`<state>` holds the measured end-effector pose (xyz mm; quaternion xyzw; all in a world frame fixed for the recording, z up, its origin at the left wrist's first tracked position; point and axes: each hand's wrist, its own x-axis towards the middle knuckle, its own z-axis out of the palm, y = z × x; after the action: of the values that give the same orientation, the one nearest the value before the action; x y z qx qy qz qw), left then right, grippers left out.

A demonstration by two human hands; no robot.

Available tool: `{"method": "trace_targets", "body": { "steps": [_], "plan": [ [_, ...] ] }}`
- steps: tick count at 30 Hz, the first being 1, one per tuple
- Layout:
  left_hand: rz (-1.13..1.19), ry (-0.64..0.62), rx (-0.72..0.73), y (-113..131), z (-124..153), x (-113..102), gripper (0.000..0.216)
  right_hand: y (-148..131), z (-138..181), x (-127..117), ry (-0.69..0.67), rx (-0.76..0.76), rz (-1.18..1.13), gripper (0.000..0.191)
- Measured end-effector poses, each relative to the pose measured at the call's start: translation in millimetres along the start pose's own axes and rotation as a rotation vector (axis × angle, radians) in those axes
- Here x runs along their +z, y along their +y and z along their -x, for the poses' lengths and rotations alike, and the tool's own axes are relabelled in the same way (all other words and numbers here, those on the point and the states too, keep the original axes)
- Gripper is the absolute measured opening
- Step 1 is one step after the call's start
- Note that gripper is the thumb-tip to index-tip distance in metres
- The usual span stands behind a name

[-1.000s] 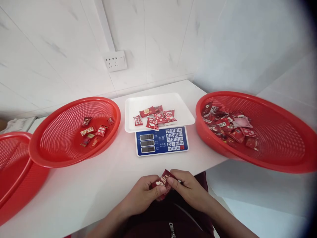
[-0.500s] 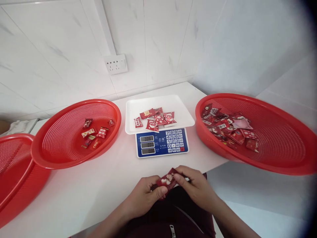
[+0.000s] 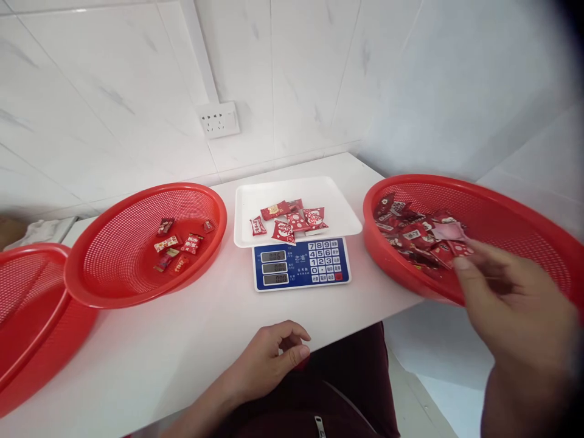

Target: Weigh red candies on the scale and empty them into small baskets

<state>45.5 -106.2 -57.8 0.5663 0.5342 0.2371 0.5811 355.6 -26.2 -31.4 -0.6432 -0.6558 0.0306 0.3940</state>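
My left hand (image 3: pixel 278 359) rests at the table's front edge, its fingers loosely curled and apart from the thumb, with no packet visible in it. My right hand (image 3: pixel 515 304), blurred, reaches over the right red basket (image 3: pixel 410 277). Its thumb and forefinger are apart beside a dotted red packet (image 3: pixel 460 249); whether they touch it is unclear. Red snack packets (image 3: pixel 413 233) lie heaped in that basket, a pink one (image 3: pixel 449 231) among them. Several red packets (image 3: pixel 296 220) lie on the white tray (image 3: pixel 255 194) of a blue-fronted digital scale (image 3: pixel 301 266).
To the left, a red mesh basket (image 3: pixel 114 228) holds several small wrapped packets (image 3: pixel 176 246). Another red basket (image 3: pixel 41 340) stands partly beneath it, cut off by the view. A tiled wall with a socket (image 3: pixel 219 120) rises behind the white table (image 3: pixel 210 340).
The dark red packet held between both hands is gone from them. My right hand has moved right to the basket; my left hand stays near the table edge with its fingers loosened.
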Motion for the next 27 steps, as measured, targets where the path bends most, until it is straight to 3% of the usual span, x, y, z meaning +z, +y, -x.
{"method": "trace_targets", "body": {
  "steps": [2,5,8,14,19,23,27],
  "plan": [
    [-0.019,0.007,-0.004,0,0,-1,0.022,-23,2,12,0.018,0.061,-0.026,0.035],
    [-0.042,0.013,-0.001,1,0,-2,0.023,-51,-4,38,-0.107,-0.097,-0.064,0.027],
    [-0.057,0.014,0.014,1,0,-2,0.023,-67,-24,67,-0.225,-0.26,-0.045,0.029],
    [-0.084,0.047,0.013,-1,8,-5,0.023,-97,-66,111,-0.313,-0.359,0.057,0.033],
    [-0.086,0.082,-0.003,-3,15,-12,0.023,-111,-81,130,-0.448,-0.365,0.105,0.034],
    [-0.087,0.088,-0.011,-4,15,-16,0.024,-115,-92,137,-0.418,-0.338,0.125,0.033],
    [-0.099,0.084,0.003,-2,12,-15,0.024,-130,-103,149,-0.438,-0.427,0.079,0.032]
  ]
}}
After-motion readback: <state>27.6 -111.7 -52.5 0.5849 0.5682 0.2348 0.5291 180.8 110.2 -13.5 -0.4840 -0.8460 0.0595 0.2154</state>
